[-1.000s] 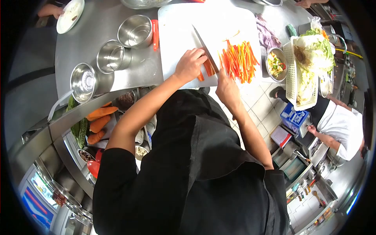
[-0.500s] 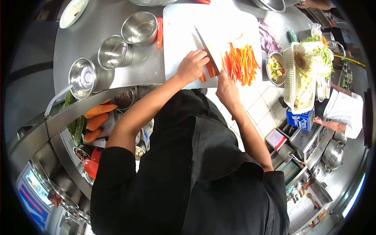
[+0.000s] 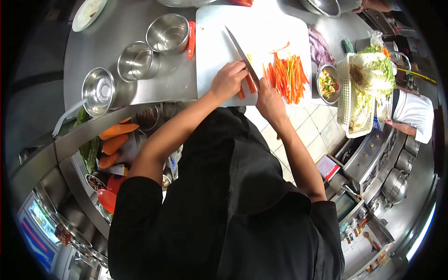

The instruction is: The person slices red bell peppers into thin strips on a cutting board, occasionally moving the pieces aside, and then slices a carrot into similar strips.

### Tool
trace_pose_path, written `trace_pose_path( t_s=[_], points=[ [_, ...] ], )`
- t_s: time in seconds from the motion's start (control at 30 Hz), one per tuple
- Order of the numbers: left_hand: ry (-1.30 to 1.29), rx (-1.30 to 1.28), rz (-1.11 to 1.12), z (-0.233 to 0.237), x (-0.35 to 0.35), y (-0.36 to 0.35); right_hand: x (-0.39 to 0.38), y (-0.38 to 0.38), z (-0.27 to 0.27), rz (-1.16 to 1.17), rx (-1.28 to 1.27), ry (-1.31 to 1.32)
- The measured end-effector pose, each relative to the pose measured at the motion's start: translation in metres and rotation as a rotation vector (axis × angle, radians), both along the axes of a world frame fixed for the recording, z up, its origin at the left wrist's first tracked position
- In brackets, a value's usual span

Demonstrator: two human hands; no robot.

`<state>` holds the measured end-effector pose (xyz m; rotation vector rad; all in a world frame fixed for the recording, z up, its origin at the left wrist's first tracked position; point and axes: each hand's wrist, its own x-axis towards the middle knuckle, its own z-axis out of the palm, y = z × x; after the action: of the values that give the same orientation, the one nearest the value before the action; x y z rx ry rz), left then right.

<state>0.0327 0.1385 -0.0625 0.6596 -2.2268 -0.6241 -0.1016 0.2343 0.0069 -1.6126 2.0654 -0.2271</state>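
Observation:
My right hand [image 3: 270,100] is closed around the handle of a kitchen knife [image 3: 240,50]. Its long blade slants up and left over the white cutting board [image 3: 214,28]. Curled fingers of my left hand [image 3: 228,80] press on red pepper pieces [image 3: 250,85] right beside the blade; the fingertips are partly hidden. To the right of the knife lies a pile of thin red pepper strips [image 3: 288,77]. A whole long red pepper [image 3: 191,41] rests along the board's left edge.
Steel bowls [image 3: 167,33] stand left of the board. On the right are a purple cloth [image 3: 319,46], a bowl of vegetable scraps [image 3: 329,84] and a white basket [image 3: 344,100] with cabbage [image 3: 373,72]. A co-worker in white [image 3: 413,114] stands farther right. Carrots [image 3: 114,144] lie on a lower shelf.
The knife and my right hand have shifted slightly left, closer to my left hand. A pale-sided strip now shows by the blade. The co-worker has moved, and the blue box is mostly out of sight.

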Motion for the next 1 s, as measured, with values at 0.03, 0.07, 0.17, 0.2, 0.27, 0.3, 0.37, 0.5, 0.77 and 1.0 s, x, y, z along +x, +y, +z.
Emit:
trace_pose_path(
  t_s=[0.03, 0.07, 0.17, 0.2, 0.27, 0.3, 0.37, 0.5, 0.77, 1.0],
  points=[
    [0.001, -0.006, 0.002, 0.000, -0.001, -0.002, -0.001, 0.004, 0.005, 0.002, -0.006, 0.001],
    [-0.009, -0.008, 0.008, 0.000, 0.000, 0.000, -0.001, 0.014, 0.010, -0.027, 0.066, 0.003],
    [-0.063, 0.004, 0.008, 0.000, 0.002, -0.001, 0.007, 0.029, 0.015, -0.037, 0.075, -0.021],
    [-0.111, 0.019, -0.013, 0.000, 0.004, 0.000, 0.007, 0.028, 0.004, -0.042, 0.062, -0.034],
    [-0.083, -0.002, 0.011, 0.001, 0.003, -0.001, 0.009, 0.017, -0.007, -0.038, -0.061, -0.048],
    [-0.055, -0.021, 0.031, 0.001, 0.002, 0.001, 0.007, 0.010, -0.009, -0.046, -0.060, -0.049],
    [-0.049, 0.007, 0.000, -0.002, 0.002, 0.003, 0.001, -0.002, -0.007, 0.004, -0.035, -0.059],
    [-0.018, -0.006, 0.023, -0.001, 0.002, 0.001, 0.001, 0.020, 0.018, -0.039, 0.068, -0.053],
    [-0.043, -0.018, 0.022, 0.000, 0.002, 0.003, -0.004, -0.007, -0.019, 0.019, -0.044, -0.056],
    [-0.022, 0.002, -0.013, -0.001, 0.003, -0.001, -0.023, 0.014, -0.005, -0.108, -0.036, -0.049]
  ],
)
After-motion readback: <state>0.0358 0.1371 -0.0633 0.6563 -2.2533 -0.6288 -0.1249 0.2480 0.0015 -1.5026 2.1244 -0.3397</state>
